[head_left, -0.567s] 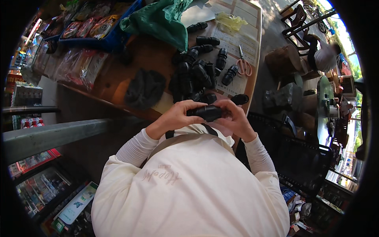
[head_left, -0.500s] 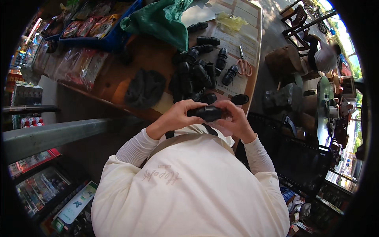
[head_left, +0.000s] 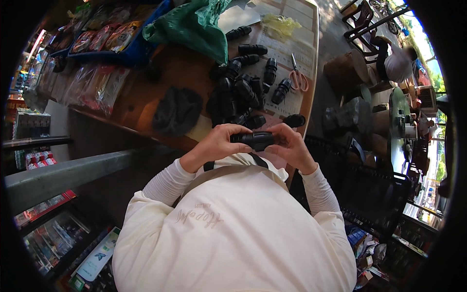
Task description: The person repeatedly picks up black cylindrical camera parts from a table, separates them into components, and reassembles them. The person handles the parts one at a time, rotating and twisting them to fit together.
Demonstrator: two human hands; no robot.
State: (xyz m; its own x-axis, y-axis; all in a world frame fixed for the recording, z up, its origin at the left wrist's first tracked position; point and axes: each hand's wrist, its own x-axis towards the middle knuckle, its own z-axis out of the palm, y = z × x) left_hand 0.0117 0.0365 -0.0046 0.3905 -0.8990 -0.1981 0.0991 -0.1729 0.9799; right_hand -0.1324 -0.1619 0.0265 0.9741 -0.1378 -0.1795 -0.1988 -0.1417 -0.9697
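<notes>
A black ribbed pipe coupling [head_left: 259, 140] lies sideways between my hands in front of my chest, at the table's near edge. My left hand [head_left: 224, 142] grips its left end, thumb along the near side. The fingers of my right hand [head_left: 290, 145] close round its right end. Just beyond my hands is a pile of similar black couplings [head_left: 238, 93], with single ones about it. One more coupling [head_left: 294, 120] lies close to the table's right edge. A dark grey cloth [head_left: 178, 111] sits crumpled to the left of the pile.
Pink-handled scissors [head_left: 298, 81] rest at the right of the wooden table [head_left: 131, 109]. A green plastic bag [head_left: 192, 29] and a blue crate [head_left: 130, 57] of packets stand farther back. Left of me runs a grey metal bar [head_left: 78, 168]. A person [head_left: 399, 65] sits at far right.
Both hands stay on the coupling, which has turned slightly, showing more of its ribbed left part. The view has shifted a little.
</notes>
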